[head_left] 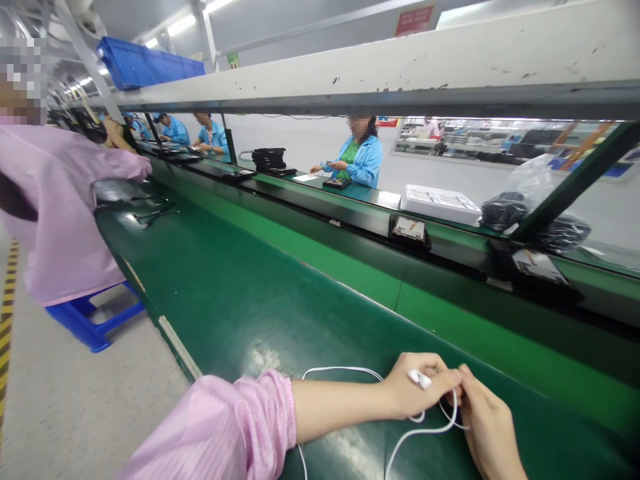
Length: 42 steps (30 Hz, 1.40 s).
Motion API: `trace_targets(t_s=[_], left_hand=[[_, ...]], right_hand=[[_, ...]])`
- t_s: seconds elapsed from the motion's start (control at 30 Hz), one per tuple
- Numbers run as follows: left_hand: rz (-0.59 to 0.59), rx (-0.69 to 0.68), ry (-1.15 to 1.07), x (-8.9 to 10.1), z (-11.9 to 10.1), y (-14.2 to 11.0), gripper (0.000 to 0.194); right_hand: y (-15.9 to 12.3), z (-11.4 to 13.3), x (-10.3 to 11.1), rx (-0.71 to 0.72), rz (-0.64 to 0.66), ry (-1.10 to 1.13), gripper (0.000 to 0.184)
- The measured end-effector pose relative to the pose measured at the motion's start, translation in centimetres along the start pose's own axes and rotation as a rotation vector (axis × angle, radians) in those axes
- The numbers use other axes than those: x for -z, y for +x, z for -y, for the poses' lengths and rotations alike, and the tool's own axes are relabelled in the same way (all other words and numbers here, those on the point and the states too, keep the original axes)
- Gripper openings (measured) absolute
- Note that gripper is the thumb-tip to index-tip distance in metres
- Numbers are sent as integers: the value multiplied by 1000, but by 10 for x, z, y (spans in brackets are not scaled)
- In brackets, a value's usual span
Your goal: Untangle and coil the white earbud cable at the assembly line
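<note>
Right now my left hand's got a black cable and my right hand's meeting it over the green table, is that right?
Not quite: the cable is white, not black, as the head view shows. Your left hand does hold it, and your right hand meets that hand over the green table.

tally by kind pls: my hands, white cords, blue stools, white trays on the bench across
Hands: 2 (left hand, right hand)
White cord: 1 visible, partly hidden
Blue stool: 1
White tray: 1
Total: 5
</note>
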<state>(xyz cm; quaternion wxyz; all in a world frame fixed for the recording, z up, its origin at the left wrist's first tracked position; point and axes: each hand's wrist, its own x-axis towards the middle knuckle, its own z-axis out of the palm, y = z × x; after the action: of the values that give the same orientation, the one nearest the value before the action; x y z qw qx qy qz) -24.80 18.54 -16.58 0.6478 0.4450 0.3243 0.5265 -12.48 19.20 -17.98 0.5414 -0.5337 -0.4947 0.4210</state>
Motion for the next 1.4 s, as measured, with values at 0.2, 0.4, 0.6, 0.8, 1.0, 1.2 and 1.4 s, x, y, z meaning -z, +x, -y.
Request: trace_targets(t_s=[0.2, 0.4, 0.6, 0.8, 1.0, 1.2, 1.4], left_hand=[[-1, -17, 23, 0, -1, -1, 64], [-4, -23, 36, 0, 0, -2, 64], [6, -27, 32, 1, 1, -1, 62], [12, -28, 40, 1, -5, -2, 60], [9, -36, 53, 0, -7, -3, 60], [9, -32, 60, 0, -5, -2, 60], [11, -29, 50, 0, -3, -1, 60]], right_hand=[[-1, 3, -1, -17, -14, -4, 66], [-1, 1, -1, -18, -20, 0, 66], [1, -6, 2, 16, 14, 2, 63], [-2, 2, -1, 30, 35, 4, 64], [-3, 7, -4, -3, 20, 16, 67], [-4, 7, -3, -36, 10, 11, 68], [-3, 5, -1, 9, 37, 6, 67]])
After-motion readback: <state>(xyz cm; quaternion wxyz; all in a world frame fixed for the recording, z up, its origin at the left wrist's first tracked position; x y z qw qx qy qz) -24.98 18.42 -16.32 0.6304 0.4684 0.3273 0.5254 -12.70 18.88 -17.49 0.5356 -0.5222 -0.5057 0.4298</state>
